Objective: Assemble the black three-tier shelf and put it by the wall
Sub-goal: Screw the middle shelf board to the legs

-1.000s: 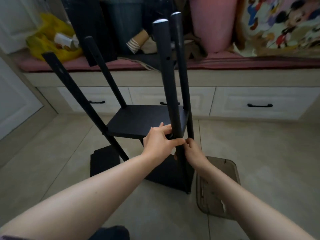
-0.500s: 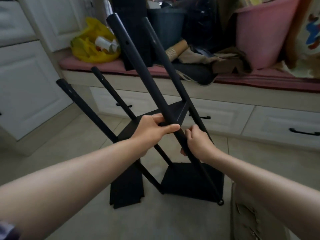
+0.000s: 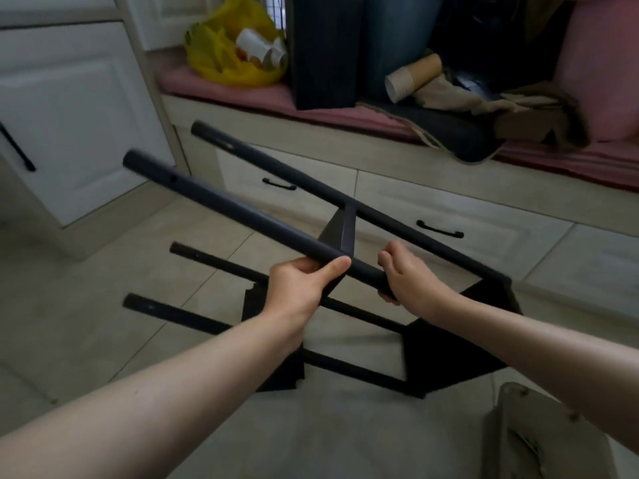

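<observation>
Black and half built, the shelf frame point(image 3: 460, 344) lies tipped toward its side over the tiled floor point(image 3: 86, 323), its four posts pointing left. The left hand point(image 3: 301, 288) curls around the nearest post point(image 3: 224, 205) where the middle board point(image 3: 342, 233) meets it; the right hand point(image 3: 404, 278) wraps the same post just beside it. By my reading the step in hand is laying the frame down so the last tier can go on. Both grips should be firm and the lowering even, letting the lower posts point(image 3: 207, 262) settle without striking the dark board point(image 3: 276, 375) lying under them. Room looks tight toward the drawer fronts point(image 3: 449, 216) behind and the brownish bin point(image 3: 539, 433) at the right, so the frame wants guiding straight down.
</observation>
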`<action>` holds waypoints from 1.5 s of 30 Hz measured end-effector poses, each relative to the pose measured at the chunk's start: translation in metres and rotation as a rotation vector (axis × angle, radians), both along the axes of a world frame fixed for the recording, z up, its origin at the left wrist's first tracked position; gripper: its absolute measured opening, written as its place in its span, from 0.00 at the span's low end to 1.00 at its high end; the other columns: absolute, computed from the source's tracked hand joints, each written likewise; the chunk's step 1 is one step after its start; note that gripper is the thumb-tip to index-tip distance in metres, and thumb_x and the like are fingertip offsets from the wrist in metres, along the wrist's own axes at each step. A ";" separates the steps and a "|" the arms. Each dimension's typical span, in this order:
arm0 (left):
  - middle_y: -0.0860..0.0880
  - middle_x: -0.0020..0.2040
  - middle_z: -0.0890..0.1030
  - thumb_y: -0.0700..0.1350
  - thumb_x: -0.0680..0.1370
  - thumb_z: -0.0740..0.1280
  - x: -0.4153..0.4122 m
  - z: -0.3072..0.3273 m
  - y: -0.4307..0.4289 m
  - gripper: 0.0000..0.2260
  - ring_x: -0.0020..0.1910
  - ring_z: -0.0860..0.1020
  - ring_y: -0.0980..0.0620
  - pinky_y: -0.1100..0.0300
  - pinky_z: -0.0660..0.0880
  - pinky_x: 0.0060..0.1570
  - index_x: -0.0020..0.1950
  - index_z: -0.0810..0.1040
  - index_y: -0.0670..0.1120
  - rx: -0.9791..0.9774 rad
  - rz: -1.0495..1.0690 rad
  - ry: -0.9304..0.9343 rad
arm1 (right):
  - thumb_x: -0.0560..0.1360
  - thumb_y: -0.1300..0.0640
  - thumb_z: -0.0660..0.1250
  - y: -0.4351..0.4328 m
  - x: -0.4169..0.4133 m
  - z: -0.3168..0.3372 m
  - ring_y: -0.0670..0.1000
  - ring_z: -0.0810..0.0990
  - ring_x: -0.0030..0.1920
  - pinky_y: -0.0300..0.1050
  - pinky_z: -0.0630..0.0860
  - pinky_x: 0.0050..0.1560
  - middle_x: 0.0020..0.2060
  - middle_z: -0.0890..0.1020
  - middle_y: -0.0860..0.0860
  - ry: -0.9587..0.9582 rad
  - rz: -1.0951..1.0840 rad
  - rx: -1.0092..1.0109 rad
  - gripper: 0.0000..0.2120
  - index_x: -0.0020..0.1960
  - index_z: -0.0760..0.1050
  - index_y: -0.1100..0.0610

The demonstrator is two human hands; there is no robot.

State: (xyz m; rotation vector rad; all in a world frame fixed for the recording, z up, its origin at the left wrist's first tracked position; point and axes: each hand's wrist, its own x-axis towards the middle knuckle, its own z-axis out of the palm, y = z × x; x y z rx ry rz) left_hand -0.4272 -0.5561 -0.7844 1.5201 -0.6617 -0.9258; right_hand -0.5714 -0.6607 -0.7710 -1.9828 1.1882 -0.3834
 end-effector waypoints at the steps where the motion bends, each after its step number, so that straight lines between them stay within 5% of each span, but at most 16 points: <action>1: 0.60 0.43 0.86 0.56 0.70 0.77 -0.003 -0.010 0.005 0.09 0.46 0.83 0.61 0.64 0.70 0.47 0.46 0.85 0.53 0.010 0.035 0.041 | 0.84 0.49 0.50 0.001 0.000 -0.007 0.53 0.79 0.35 0.52 0.75 0.38 0.36 0.79 0.54 0.022 0.019 -0.025 0.10 0.49 0.67 0.51; 5: 0.58 0.43 0.87 0.58 0.64 0.79 -0.013 -0.042 0.023 0.13 0.44 0.83 0.66 0.62 0.73 0.50 0.43 0.87 0.52 0.022 0.125 0.170 | 0.84 0.47 0.49 0.007 -0.005 -0.036 0.55 0.79 0.39 0.60 0.77 0.47 0.36 0.81 0.52 0.102 0.063 -0.139 0.10 0.49 0.65 0.47; 9: 0.55 0.46 0.87 0.62 0.56 0.77 -0.021 -0.059 0.035 0.19 0.46 0.84 0.62 0.62 0.74 0.52 0.45 0.87 0.59 -0.004 0.156 0.229 | 0.82 0.44 0.46 0.015 -0.010 -0.053 0.51 0.79 0.38 0.54 0.74 0.45 0.35 0.80 0.48 0.115 0.083 -0.275 0.09 0.51 0.63 0.44; 20: 0.54 0.50 0.87 0.62 0.58 0.78 -0.016 -0.087 0.058 0.23 0.55 0.83 0.55 0.57 0.72 0.61 0.51 0.87 0.58 0.096 0.231 0.239 | 0.79 0.41 0.39 0.037 -0.006 -0.077 0.51 0.78 0.33 0.53 0.74 0.43 0.30 0.79 0.47 0.193 0.162 -0.386 0.11 0.51 0.57 0.42; 26: 0.55 0.44 0.87 0.62 0.56 0.76 -0.018 -0.085 0.065 0.23 0.44 0.83 0.65 0.77 0.74 0.39 0.44 0.87 0.50 0.095 0.257 0.131 | 0.79 0.41 0.40 0.044 -0.008 -0.081 0.48 0.77 0.32 0.49 0.69 0.38 0.29 0.78 0.45 0.179 0.149 -0.409 0.11 0.51 0.58 0.42; 29: 0.56 0.44 0.87 0.63 0.56 0.76 -0.017 -0.085 0.079 0.25 0.44 0.83 0.65 0.79 0.72 0.38 0.46 0.86 0.49 0.131 0.250 0.091 | 0.79 0.41 0.40 0.056 -0.009 -0.085 0.48 0.75 0.30 0.48 0.65 0.35 0.28 0.77 0.45 0.193 0.168 -0.428 0.09 0.50 0.56 0.42; 32: 0.56 0.45 0.87 0.63 0.57 0.75 -0.019 -0.087 0.092 0.25 0.45 0.83 0.65 0.72 0.74 0.43 0.47 0.85 0.49 0.176 0.230 0.086 | 0.80 0.42 0.41 0.067 -0.012 -0.089 0.44 0.70 0.26 0.44 0.58 0.29 0.25 0.75 0.44 0.185 0.174 -0.436 0.08 0.49 0.55 0.42; 36: 0.53 0.45 0.87 0.63 0.58 0.76 -0.021 -0.088 0.102 0.26 0.46 0.84 0.61 0.62 0.74 0.51 0.48 0.86 0.48 0.226 0.226 0.094 | 0.80 0.41 0.41 0.077 -0.016 -0.092 0.45 0.76 0.28 0.49 0.72 0.33 0.26 0.77 0.45 0.178 0.167 -0.434 0.09 0.51 0.57 0.43; 41: 0.49 0.46 0.88 0.61 0.57 0.79 -0.019 -0.086 0.115 0.24 0.50 0.85 0.55 0.55 0.76 0.58 0.46 0.88 0.47 0.267 0.195 0.127 | 0.80 0.42 0.42 0.091 -0.019 -0.093 0.44 0.73 0.26 0.49 0.73 0.32 0.25 0.73 0.45 0.186 0.157 -0.436 0.07 0.49 0.55 0.42; 45: 0.48 0.45 0.88 0.59 0.55 0.79 -0.020 -0.081 0.125 0.25 0.49 0.86 0.52 0.57 0.80 0.53 0.45 0.87 0.45 0.313 0.179 0.134 | 0.79 0.41 0.42 0.100 -0.024 -0.095 0.45 0.72 0.26 0.49 0.70 0.32 0.24 0.71 0.45 0.179 0.171 -0.400 0.06 0.48 0.54 0.41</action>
